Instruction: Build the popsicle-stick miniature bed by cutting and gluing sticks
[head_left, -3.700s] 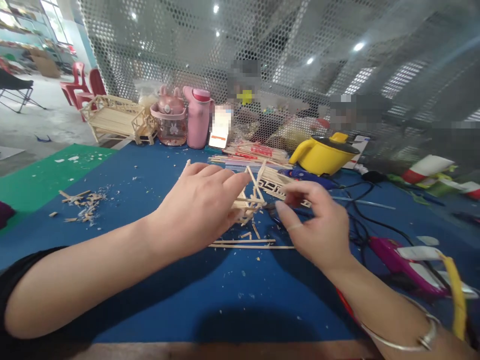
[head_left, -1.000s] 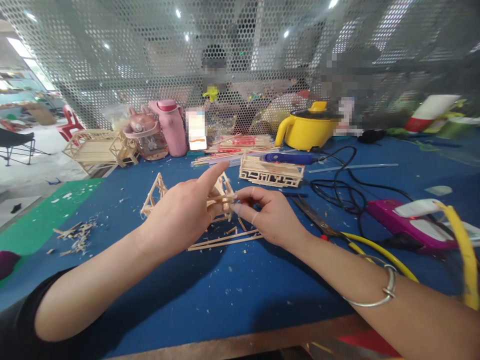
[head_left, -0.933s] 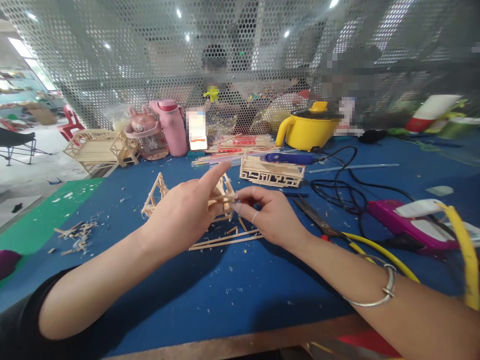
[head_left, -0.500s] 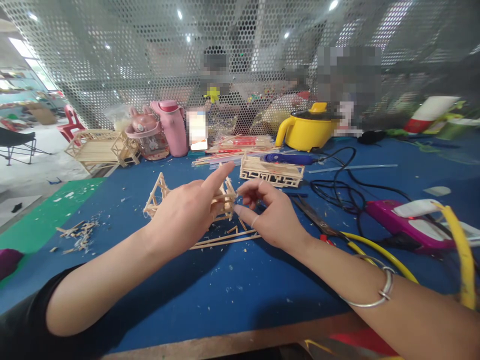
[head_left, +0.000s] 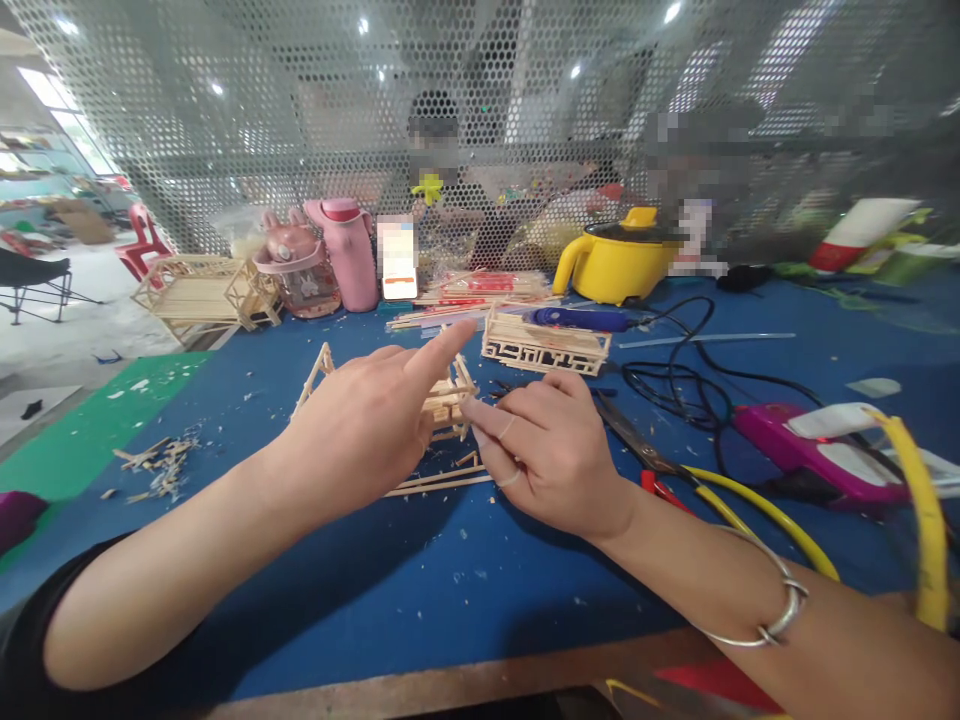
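Note:
My left hand (head_left: 367, 425) holds a small frame model made of thin wooden sticks (head_left: 448, 398) just above the blue table, with its index finger stretched out over the top. My right hand (head_left: 551, 450) sits right beside the model on its right, fingers curled, fingertips touching the model's edge; whether it pinches anything is hidden. Two long loose sticks (head_left: 435, 483) lie on the table under the hands.
A finished stick railing piece (head_left: 545, 348) lies behind the hands, scissors (head_left: 637, 450) to the right, then black cables (head_left: 697, 385) and a magenta glue gun (head_left: 817, 455). Pink bottles (head_left: 341, 255), a yellow pot (head_left: 619, 262) and a wooden bench model (head_left: 202, 292) line the mesh screen.
My right hand has dropped from pinching at the model's right side and curled its fingers lower against it. My left hand keeps holding the model, index finger still extended.

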